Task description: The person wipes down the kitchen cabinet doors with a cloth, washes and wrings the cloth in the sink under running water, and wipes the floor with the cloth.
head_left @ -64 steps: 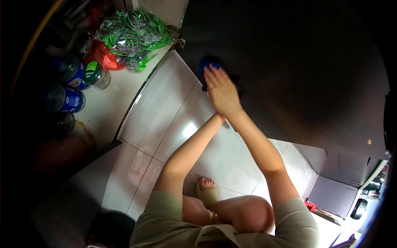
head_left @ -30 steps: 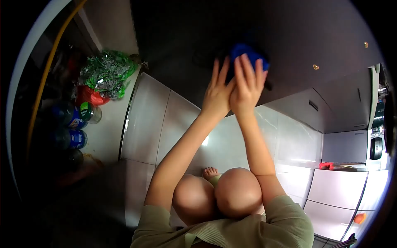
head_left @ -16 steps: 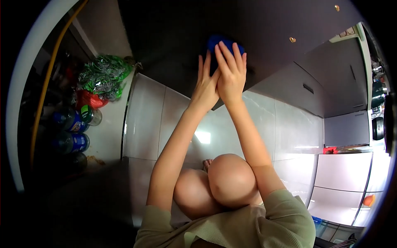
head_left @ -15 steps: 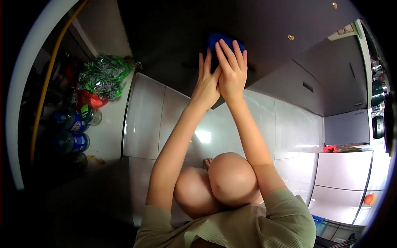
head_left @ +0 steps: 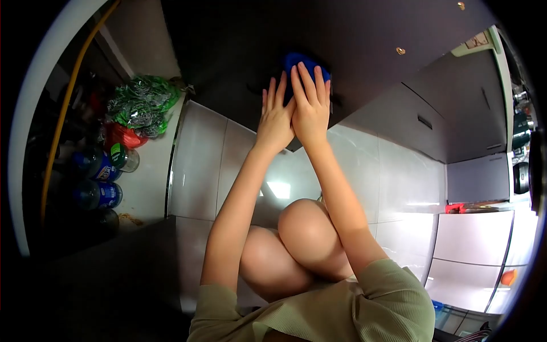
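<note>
Under the fingers of my right hand (head_left: 310, 114) a blue cloth (head_left: 293, 58) is held pressed against a dark, glossy cabinet panel (head_left: 364, 51). Those fingers are stretched out over it, and part of the cloth shows beyond their tips. My left hand (head_left: 274, 122) lies just beside it, thumb side touching the right hand. Its fingers are straight and slightly apart, resting flat near the cloth's left edge. Whether they also touch the cloth is hard to make out in the dark.
On the left, a shelf (head_left: 148, 176) holds green plastic bags (head_left: 142, 102), a red bag (head_left: 124, 135) and several bottles (head_left: 105, 195). A yellow hose (head_left: 65, 102) runs down beside them. Grey cabinets (head_left: 456, 108) stand on the right. Pale floor tiles (head_left: 353, 165) lie below my hands.
Both hands and the blue cloth have shifted slightly left and down along the panel. My knees have also moved a little to the left.
</note>
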Available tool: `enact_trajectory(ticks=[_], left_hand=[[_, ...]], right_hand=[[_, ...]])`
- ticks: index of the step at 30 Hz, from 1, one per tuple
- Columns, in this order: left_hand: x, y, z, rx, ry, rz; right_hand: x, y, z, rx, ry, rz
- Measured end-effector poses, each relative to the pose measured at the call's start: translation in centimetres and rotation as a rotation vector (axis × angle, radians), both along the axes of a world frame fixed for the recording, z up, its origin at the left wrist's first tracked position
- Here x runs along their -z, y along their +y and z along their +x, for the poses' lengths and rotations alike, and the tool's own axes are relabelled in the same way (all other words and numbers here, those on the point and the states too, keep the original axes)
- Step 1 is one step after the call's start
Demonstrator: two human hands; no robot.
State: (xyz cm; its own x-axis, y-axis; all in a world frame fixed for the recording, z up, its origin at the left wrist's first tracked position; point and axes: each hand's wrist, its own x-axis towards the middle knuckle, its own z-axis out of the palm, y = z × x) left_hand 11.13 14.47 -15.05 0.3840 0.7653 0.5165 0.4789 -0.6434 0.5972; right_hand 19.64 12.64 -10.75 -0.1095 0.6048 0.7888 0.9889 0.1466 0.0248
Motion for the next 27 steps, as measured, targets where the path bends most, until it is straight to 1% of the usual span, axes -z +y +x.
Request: enact_trajectory(ticks=[2, 3, 6, 7, 8, 10, 12, 14, 16, 17, 20, 23, 24, 26, 27], left_hand=[[0.7, 0.0, 0.6, -0.063, 0.081, 0.053], [1.1, 0.0, 1.0, -0.055, 0.016, 0.066], [1.8, 0.3, 1.7, -0.08, -0.037, 0.102], [1.9, 0.3, 1.9, -0.052, -0.077, 0.081], [2.0, 0.3, 2.2, -0.053, -0.041, 0.126], [2.1, 0.3, 3.2, -0.056, 0.023, 0.217], [-0.2, -0.4, 5.0, -0.005, 0.029, 0.293], [-1.8, -0.7, 7.6, 0.024, -0.124, 0.391], [-0.7, -0.5, 10.0, -0.132, -0.168, 0.444], [0.4, -0.6, 10.7, -0.153, -0.214, 0.446], [6.8, -2.3, 12.6, -0.194, -0.334, 0.255], [13.5, -3.9, 10.9, -0.201, -0.024, 0.04], [15.2, -4.7, 10.2, -0.198, -0.01, 0.019], [16.4, -5.2, 9.0, -0.195, 0.008, -0.01], [16.6, -4.6, 9.4, -0.034, 0.135, -0.242]], right_hand=[[0.1, -0.1, 0.4, -0.035, 0.01, -0.015], [0.5, -0.1, 0.7, -0.039, -0.024, -0.008], [0.3, -0.7, 1.8, -0.093, -0.048, -0.038], [0.1, -1.0, 2.2, -0.091, -0.077, -0.029], [-0.1, -1.4, 3.1, -0.092, -0.152, -0.031], [-1.8, -2.6, 5.2, -0.11, -0.274, -0.08], [-4.4, -3.7, 7.3, -0.116, -0.276, -0.021], [-6.8, -4.7, 8.6, -0.043, -0.307, 0.038], [-6.3, -4.6, 9.6, -0.029, -0.371, 0.036], [-5.2, -4.3, 10.0, -0.035, -0.411, 0.053], [-0.1, -4.0, 10.4, -0.099, -0.534, -0.027], [4.6, -4.6, 10.0, -0.188, -0.619, -0.347], [5.7, -4.8, 9.7, -0.217, -0.656, -0.453], [6.8, -4.6, 8.8, -0.253, -0.673, -0.534], [6.4, -4.8, 8.8, -0.249, -0.675, -0.605]])
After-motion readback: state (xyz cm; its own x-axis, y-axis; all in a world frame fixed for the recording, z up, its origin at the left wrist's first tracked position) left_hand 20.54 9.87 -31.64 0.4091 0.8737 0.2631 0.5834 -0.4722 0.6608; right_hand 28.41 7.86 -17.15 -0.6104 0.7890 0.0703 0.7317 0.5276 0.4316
